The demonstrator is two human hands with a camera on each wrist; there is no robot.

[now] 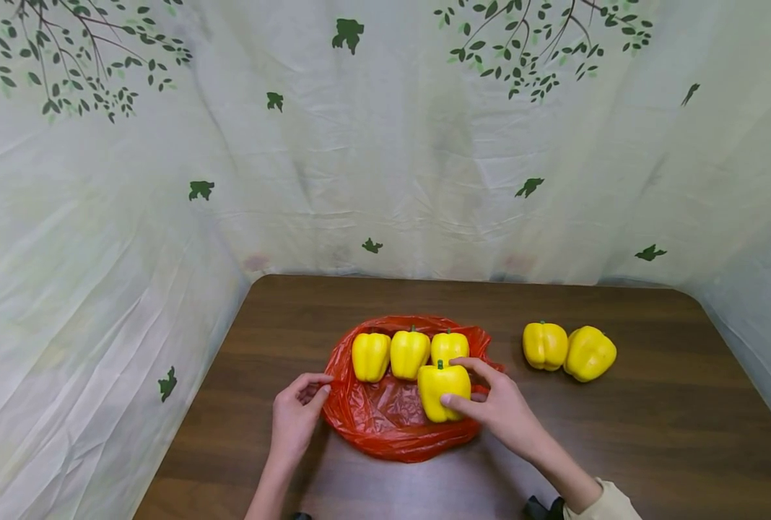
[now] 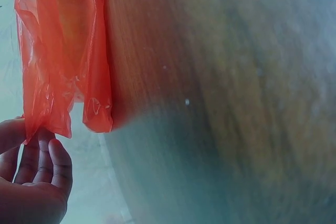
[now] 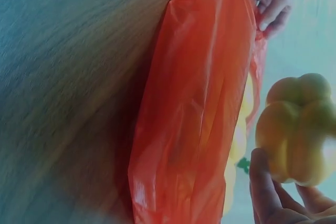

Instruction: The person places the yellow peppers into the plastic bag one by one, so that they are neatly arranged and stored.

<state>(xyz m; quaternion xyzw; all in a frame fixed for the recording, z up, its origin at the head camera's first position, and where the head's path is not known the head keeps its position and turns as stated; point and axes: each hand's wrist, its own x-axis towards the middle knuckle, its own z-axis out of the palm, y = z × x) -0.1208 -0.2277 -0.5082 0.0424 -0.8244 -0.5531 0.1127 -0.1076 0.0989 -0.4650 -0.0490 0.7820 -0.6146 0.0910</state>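
A red plastic bag (image 1: 392, 440) lies spread wide on the table, its mouth facing up. Inside it stand three yellow bell peppers (image 1: 409, 354) in a row along the far side. My right hand (image 1: 505, 408) grips another yellow bell pepper (image 1: 444, 390) by its side, over the right half of the bag; in the right wrist view this pepper (image 3: 296, 129) is above the bag's rim. At the left, my left hand (image 1: 297, 415) pinches the bag's edge between thumb and fingers; the left wrist view shows the thin red film (image 2: 47, 93) at the fingertips.
Two more yellow bell peppers (image 1: 569, 352) sit side by side on the brown wooden table (image 1: 652, 433), right of the bag. Behind the table hangs a pale cloth (image 1: 385, 166) with a leaf print, which also runs along the left side.
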